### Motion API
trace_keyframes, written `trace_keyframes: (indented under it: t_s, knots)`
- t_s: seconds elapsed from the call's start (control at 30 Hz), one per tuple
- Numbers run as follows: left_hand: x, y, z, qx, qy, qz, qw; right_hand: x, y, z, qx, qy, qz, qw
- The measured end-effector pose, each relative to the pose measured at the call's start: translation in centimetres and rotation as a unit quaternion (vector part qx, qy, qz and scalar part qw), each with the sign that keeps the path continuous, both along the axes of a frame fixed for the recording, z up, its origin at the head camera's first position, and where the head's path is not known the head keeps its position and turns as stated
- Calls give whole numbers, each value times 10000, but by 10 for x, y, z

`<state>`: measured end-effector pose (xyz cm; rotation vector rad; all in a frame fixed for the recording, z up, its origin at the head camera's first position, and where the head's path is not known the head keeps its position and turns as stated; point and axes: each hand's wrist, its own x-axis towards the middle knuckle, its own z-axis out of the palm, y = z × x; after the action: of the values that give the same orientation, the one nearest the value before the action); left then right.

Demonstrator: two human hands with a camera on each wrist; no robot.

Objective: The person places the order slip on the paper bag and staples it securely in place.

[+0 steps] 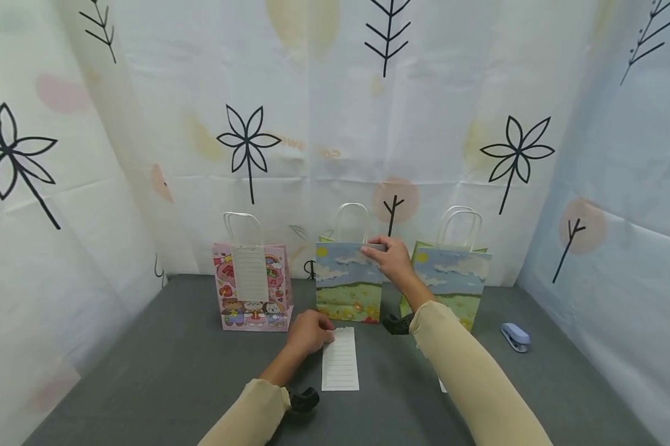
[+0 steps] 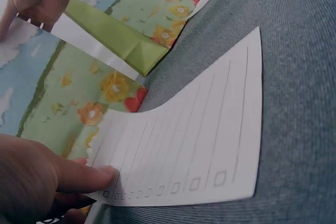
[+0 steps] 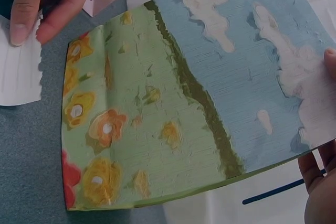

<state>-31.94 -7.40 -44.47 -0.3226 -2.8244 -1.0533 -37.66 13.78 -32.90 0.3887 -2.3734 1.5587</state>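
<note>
My left hand [image 1: 309, 333] pinches the torn top edge of a lined paper slip [image 1: 340, 365] low over the table. Along one side of this slip [image 2: 184, 135], small checkboxes show in the left wrist view, and the sheet curves up toward the thumb. At the upper right corner of the middle gift bag [image 1: 343, 282], my right hand [image 1: 395, 263] grips the rim. That bag [image 3: 157, 103] has a painted sky, a green meadow and flowers, plus a white handle [image 1: 353, 205]. The slip's torn edge is close to the bag's base.
To the left stands a pink cartoon gift bag [image 1: 282, 279] with a lined slip [image 1: 251, 272] against its front. Another meadow bag [image 1: 460, 275] is at right, partly behind my right arm. A light purple stapler [image 1: 516, 337] lies farther right. Another white paper [image 1: 443, 386] peeks from under the right sleeve.
</note>
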Motion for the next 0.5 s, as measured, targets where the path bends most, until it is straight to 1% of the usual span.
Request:
trace_keyframes:
  t_s: [0.1,0.2,0.27,0.37,0.5]
  knots:
    - [0,-1,4,205,160,-31,9997,0,1,0,-44,-11,24,10000]
    - [0,-2,12,354,416,-35,9985,0,2,-1,-108,-69,55,9999]
    - [-1,-3,18,372,701,-18,9968,0,2,-1,-138,-98,75,9998]
    - [-2,-5,30,383,994,44,9943,0,2,-2,-132,-106,91,9998]
    - [-2,-6,45,375,1341,-57,9902,0,3,-3,-123,-93,100,9998]
